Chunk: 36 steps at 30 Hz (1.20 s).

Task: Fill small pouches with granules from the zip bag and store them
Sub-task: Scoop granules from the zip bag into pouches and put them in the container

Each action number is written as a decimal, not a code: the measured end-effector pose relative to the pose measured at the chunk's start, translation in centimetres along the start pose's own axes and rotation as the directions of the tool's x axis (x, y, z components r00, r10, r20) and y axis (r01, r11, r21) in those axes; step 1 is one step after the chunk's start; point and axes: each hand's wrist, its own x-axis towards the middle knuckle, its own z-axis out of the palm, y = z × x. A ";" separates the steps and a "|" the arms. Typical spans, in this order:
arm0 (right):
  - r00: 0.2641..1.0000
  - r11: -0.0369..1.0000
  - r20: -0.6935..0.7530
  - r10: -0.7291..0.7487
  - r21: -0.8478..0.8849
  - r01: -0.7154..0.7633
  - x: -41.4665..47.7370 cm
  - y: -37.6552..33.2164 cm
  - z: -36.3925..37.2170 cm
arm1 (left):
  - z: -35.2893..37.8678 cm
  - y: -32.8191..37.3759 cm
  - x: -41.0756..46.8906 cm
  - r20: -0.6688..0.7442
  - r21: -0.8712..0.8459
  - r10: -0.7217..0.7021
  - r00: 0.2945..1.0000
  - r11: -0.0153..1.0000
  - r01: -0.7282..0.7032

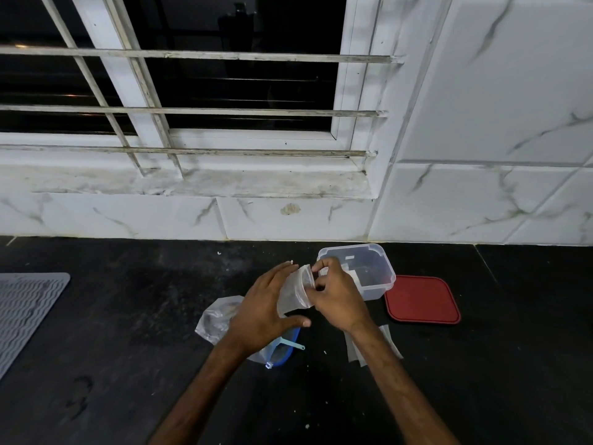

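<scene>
A small clear pouch [293, 292] is held above the dark counter between both hands. My left hand [263, 311] cradles its side and underside, thumb stretched below it. My right hand [337, 292] pinches the pouch's top edge with its fingertips. Under my left wrist lies the large zip bag [215, 319] with a blue zip strip and slider [284, 356], partly hidden by my arm. A light blue scoop handle [293, 344] sticks out beside the bag. Spare flat pouches [354, 348] lie on the counter below my right forearm.
A clear plastic box [373, 271] with something pale inside stands behind my right hand, its red lid [422, 300] flat on the counter to the right. A grey ribbed mat [22, 311] lies at the far left. White marble tiles and a barred window rise behind the counter.
</scene>
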 end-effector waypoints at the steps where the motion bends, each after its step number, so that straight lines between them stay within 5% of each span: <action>1: 1.000 1.000 0.004 -0.005 -0.003 0.005 0.0 0.0 0.1 | 0.0 0.0 0.2 -0.025 0.001 0.012 1.000 1.000 -0.012; 10: 0.961 0.958 0.023 -0.275 -0.078 0.276 -0.8 0.2 -0.9 | -0.4 0.6 0.5 -0.059 0.027 -0.014 0.998 1.000 0.016; 19: 0.976 0.873 0.064 -0.206 -0.438 0.213 -0.9 -0.5 -1.1 | 0.6 0.4 0.7 0.020 0.127 0.029 0.999 0.991 -0.031; 26: 0.969 0.866 0.115 -0.220 -0.434 0.248 -0.9 -1.6 -0.6 | -0.9 0.0 0.8 -0.101 0.083 0.076 0.992 0.994 -0.068; 36: 0.965 0.790 0.173 -0.199 -0.554 0.262 -0.9 -2.7 -0.7 | -1.7 0.8 -0.3 0.134 -0.084 -0.021 0.991 0.996 0.033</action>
